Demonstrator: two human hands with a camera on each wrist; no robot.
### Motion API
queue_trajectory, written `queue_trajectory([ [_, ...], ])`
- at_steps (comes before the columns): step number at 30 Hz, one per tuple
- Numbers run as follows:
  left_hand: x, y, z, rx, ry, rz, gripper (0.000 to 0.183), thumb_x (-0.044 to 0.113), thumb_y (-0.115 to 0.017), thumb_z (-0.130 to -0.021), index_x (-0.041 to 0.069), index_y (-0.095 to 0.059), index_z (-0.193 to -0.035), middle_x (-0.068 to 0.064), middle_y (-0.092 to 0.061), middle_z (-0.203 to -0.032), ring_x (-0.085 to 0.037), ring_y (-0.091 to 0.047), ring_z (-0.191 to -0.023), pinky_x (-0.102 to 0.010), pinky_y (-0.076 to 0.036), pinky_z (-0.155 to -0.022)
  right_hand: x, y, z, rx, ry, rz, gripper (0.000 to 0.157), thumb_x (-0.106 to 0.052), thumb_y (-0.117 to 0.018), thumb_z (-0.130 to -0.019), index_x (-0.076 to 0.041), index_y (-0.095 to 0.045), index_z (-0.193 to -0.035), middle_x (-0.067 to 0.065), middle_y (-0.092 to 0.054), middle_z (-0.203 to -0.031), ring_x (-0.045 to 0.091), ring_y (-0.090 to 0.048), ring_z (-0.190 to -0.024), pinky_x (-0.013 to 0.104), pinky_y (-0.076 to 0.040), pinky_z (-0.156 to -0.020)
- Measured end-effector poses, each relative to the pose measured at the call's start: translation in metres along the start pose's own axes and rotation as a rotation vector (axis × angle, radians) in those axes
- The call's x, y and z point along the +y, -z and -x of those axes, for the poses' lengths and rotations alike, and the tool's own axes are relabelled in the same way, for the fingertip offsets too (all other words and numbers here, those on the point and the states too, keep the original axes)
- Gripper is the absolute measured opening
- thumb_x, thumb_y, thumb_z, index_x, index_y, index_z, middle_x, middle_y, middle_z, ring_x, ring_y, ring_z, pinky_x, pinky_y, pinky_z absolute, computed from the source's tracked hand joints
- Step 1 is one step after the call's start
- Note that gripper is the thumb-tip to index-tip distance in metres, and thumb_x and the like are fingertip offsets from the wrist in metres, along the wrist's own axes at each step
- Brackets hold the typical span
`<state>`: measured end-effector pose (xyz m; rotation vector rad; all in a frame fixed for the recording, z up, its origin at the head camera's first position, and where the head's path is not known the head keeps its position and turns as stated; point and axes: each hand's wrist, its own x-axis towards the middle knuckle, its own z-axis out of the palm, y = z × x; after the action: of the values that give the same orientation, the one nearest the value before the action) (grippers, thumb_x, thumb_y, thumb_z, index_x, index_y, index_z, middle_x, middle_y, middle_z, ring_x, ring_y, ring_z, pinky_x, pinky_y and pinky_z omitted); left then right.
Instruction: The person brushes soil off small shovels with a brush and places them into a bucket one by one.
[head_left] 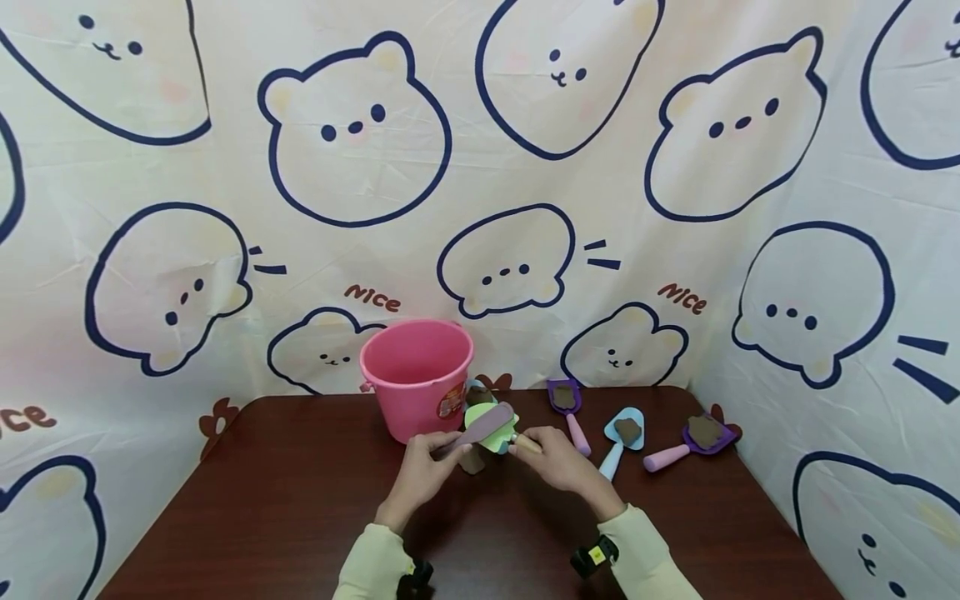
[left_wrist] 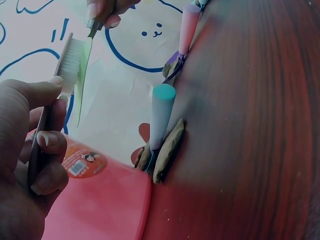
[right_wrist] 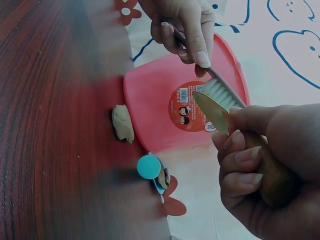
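My left hand (head_left: 422, 473) grips the handle of a brush (head_left: 487, 423) with a mauve back and white bristles (left_wrist: 74, 62). A small toy shovel with a light-green blade (right_wrist: 212, 111) and a tan handle (right_wrist: 272, 182) is held in my right hand (head_left: 557, 460), its fingers wrapped round the handle. The bristles face the blade and are right at its surface; in the head view the brush overlaps the blade. Both tools are raised in front of a pink bucket (head_left: 416, 408). Below them a greyish-brown clay-like lump (right_wrist: 122, 123) lies on the table.
Right of the bucket stands a blue toy shovel with a brown lump (head_left: 480, 395). Farther right lie a purple shovel (head_left: 564, 395), a light-blue shovel (head_left: 626, 427) and another purple shovel (head_left: 705, 433), each bearing a brown lump. A printed cloth backs the dark wooden table (head_left: 285, 508).
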<state>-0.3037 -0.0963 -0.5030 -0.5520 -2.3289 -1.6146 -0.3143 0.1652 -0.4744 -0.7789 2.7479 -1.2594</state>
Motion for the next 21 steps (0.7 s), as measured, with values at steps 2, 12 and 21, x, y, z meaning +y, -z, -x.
queue_trajectory([
  [2,-0.001,0.001,0.000,0.011,0.001,0.000,0.027,0.016,-0.078,-0.090,0.008,-0.077,-0.116,-0.008,-0.076,-0.109,-0.017,-0.072,-0.091,-0.036,-0.058,-0.087,0.000,0.000,0.000,-0.001,0.003,0.000,0.028,-0.027,-0.061,-0.103,-0.010,-0.061,-0.081,-0.005,-0.047,-0.061,0.006,-0.041,-0.050,0.023,-0.036,-0.048],
  [12,-0.005,0.007,0.000,0.026,0.007,-0.041,0.028,0.019,-0.078,-0.091,0.006,-0.077,-0.116,-0.009,-0.076,-0.111,-0.018,-0.072,-0.095,-0.037,-0.058,-0.087,-0.001,0.004,0.001,-0.019,0.020,-0.014,0.034,-0.032,-0.061,-0.103,-0.005,-0.062,-0.082,-0.006,-0.045,-0.061,0.006,-0.040,-0.051,0.023,-0.037,-0.050],
  [21,-0.007,0.017,-0.003,0.005,0.017,-0.065,0.022,0.017,-0.075,-0.093,0.008,-0.078,-0.113,-0.004,-0.076,-0.103,-0.013,-0.065,-0.086,-0.027,-0.056,-0.079,-0.001,0.008,0.001,-0.012,0.027,-0.008,0.031,-0.029,-0.062,-0.103,-0.008,-0.062,-0.079,-0.008,-0.041,-0.059,0.005,-0.038,-0.050,0.022,-0.034,-0.050],
])
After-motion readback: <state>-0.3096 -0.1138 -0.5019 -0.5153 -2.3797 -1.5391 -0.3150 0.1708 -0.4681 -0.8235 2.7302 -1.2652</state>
